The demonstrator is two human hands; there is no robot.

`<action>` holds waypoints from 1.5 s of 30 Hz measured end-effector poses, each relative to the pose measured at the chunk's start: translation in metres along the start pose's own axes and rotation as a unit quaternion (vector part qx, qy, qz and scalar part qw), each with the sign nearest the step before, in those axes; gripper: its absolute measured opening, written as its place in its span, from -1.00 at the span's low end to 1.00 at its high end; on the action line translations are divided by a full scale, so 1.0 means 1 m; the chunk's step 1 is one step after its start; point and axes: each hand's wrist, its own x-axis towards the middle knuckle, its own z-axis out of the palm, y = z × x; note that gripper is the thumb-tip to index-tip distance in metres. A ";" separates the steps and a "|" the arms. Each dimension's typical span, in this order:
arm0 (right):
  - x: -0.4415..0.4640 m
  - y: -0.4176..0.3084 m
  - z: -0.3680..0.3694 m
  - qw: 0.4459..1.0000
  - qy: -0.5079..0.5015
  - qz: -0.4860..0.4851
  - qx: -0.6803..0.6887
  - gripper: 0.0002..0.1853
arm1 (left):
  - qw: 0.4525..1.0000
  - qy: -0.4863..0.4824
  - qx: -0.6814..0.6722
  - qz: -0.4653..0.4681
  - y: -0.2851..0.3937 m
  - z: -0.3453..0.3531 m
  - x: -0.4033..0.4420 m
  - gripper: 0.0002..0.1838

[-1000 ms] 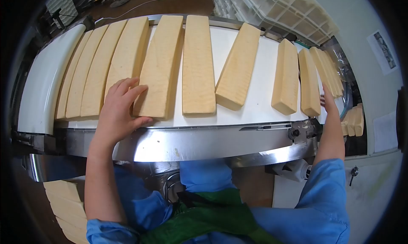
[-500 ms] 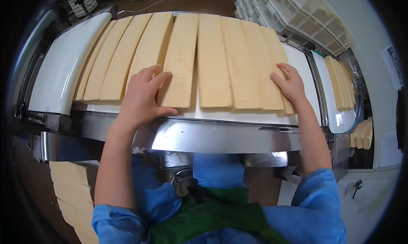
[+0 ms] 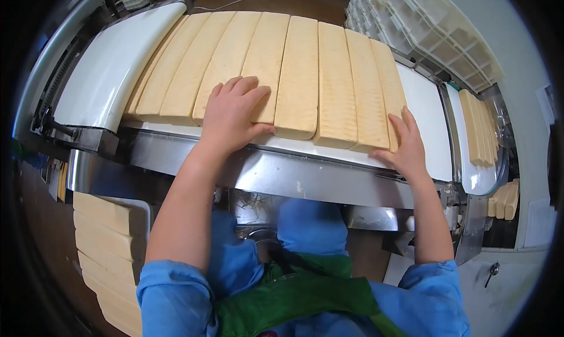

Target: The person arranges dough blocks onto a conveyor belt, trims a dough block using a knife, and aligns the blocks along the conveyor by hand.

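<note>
A row of long pale-yellow blocks [image 3: 296,78] lies side by side on a white conveyor belt [image 3: 426,125], their near ends toward me. My left hand [image 3: 235,111] rests palm down over the near part of the left-middle blocks, fingers spread and thumb along a block's front end. At the row's right end, my right hand [image 3: 408,146] touches the last block [image 3: 390,96] by its side and near end. Its fingers are apart and curve lightly; it does not wrap round the block. Both palms are hidden.
A steel rail [image 3: 282,171] edges the belt in front of me. White plastic crates [image 3: 435,28] are stacked behind at right. More blocks [image 3: 477,128] lie on a second belt at right, and others sit in a white tray [image 3: 145,206] low at left.
The gaps between the middle blocks have narrowed, and the right-hand blocks now sit more evenly side by side. My right hand has slid toward the near end of the last block. The view has shifted.
</note>
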 end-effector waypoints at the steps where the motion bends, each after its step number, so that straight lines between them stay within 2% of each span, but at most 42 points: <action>1: 0.002 -0.002 0.006 0.999 0.022 0.018 -0.020 0.03 | 1.000 0.006 -0.008 0.000 -0.001 0.002 -0.001 -0.27; 7: 0.004 -0.013 0.013 0.998 0.046 0.021 -0.036 0.00 | 1.000 -0.002 -0.009 0.024 -0.003 0.003 -0.005 -0.29; 10: 0.008 -0.045 0.009 0.993 0.092 -0.066 -0.038 -0.06 | 1.000 -0.013 -0.017 0.004 0.003 -0.002 -0.004 -0.29; 13: 0.030 -0.072 0.030 0.985 0.135 -0.089 -0.061 -0.12 | 1.000 0.018 -0.009 -0.009 -0.002 0.003 -0.007 -0.31; 17: 0.027 -0.081 0.027 0.994 0.067 -0.084 -0.017 -0.33 | 0.999 0.025 -0.013 0.020 -0.009 -0.001 -0.011 -0.33; 19: 0.014 -0.100 0.021 0.983 0.099 -0.145 0.047 -0.46 | 0.997 0.062 -0.030 0.039 -0.021 -0.012 -0.010 -0.35; 20: 0.005 -0.112 0.021 0.974 0.116 -0.175 0.079 -0.53 | 0.993 0.105 -0.050 0.027 -0.032 -0.014 -0.010 -0.45; 23: -0.034 -0.146 0.024 0.946 -0.005 -0.204 0.251 -0.60 | 0.967 0.167 -0.138 -0.132 -0.034 -0.043 -0.026 -0.58; 24: -0.042 -0.154 0.032 0.945 -0.004 -0.190 0.266 -0.63 | 0.962 0.206 -0.118 -0.138 -0.035 -0.048 -0.031 -0.71; 26: -0.056 -0.169 0.056 0.941 -0.006 -0.163 0.297 -0.68 | 0.960 0.112 -0.114 -0.230 -0.036 -0.064 -0.042 -0.73; 27: -0.063 -0.177 0.062 0.940 -0.011 -0.182 0.288 -0.69 | 0.953 0.065 -0.112 -0.275 -0.037 -0.070 -0.048 -0.72; 28: -0.069 -0.185 0.066 0.938 -0.015 -0.202 0.280 -0.69 | 0.964 0.064 -0.075 -0.246 -0.039 -0.071 -0.054 -0.65; 29: -0.073 -0.193 0.071 0.936 -0.017 -0.223 0.272 -0.69 | 0.964 0.020 -0.065 -0.258 -0.043 -0.073 -0.058 -0.64; 31: -0.080 -0.208 0.077 0.897 -0.057 -0.257 0.355 -0.70 | 0.946 -0.107 -0.089 -0.291 -0.046 -0.076 -0.065 -0.65; 34: -0.086 -0.229 0.088 0.868 -0.095 -0.289 0.393 -0.72 | 0.925 -0.191 -0.154 -0.290 -0.034 -0.082 -0.071 -0.68; 35: -0.092 -0.235 0.097 0.870 -0.102 -0.287 0.388 -0.74 | 0.941 -0.202 -0.136 -0.237 -0.040 -0.074 -0.078 -0.66; 36: -0.096 -0.242 0.105 0.866 -0.112 -0.296 0.387 -0.77 | 0.972 -0.177 -0.076 -0.132 -0.054 -0.054 -0.088 -0.62; 37: -0.101 -0.246 0.113 0.862 -0.132 -0.297 0.389 -0.79 | 0.957 -0.245 -0.065 -0.140 -0.045 -0.059 -0.080 -0.61; 38: -0.108 -0.246 0.128 0.861 -0.164 -0.291 0.383 -0.81 | 0.949 -0.272 -0.079 -0.137 -0.042 -0.057 -0.078 -0.63; 39: -0.112 -0.245 0.143 0.854 -0.206 -0.293 0.378 -0.81 | 0.956 -0.250 -0.094 -0.125 -0.039 -0.052 -0.082 -0.65; 40: -0.117 -0.243 0.158 0.847 -0.248 -0.293 0.367 -0.81 | 0.964 -0.238 -0.095 -0.068 -0.040 -0.040 -0.084 -0.62; 41: -0.124 -0.242 0.171 0.852 -0.280 -0.270 0.351 -0.80 | 0.957 -0.272 -0.088 -0.046 -0.034 -0.041 -0.082 -0.60; 43: -0.146 -0.231 0.210 0.861 -0.324 -0.217 0.325 -0.76 | 0.960 -0.251 -0.118 0.032 -0.034 -0.023 -0.085 -0.60; 44: -0.162 -0.220 0.235 0.866 -0.336 -0.186 0.319 -0.74 | 0.947 -0.286 -0.144 0.021 -0.028 -0.027 -0.084 -0.60; 45: -0.177 -0.210 0.257 0.871 -0.392 -0.158 0.251 -0.70 | 0.932 -0.319 -0.172 0.012 -0.020 -0.035 -0.081 -0.60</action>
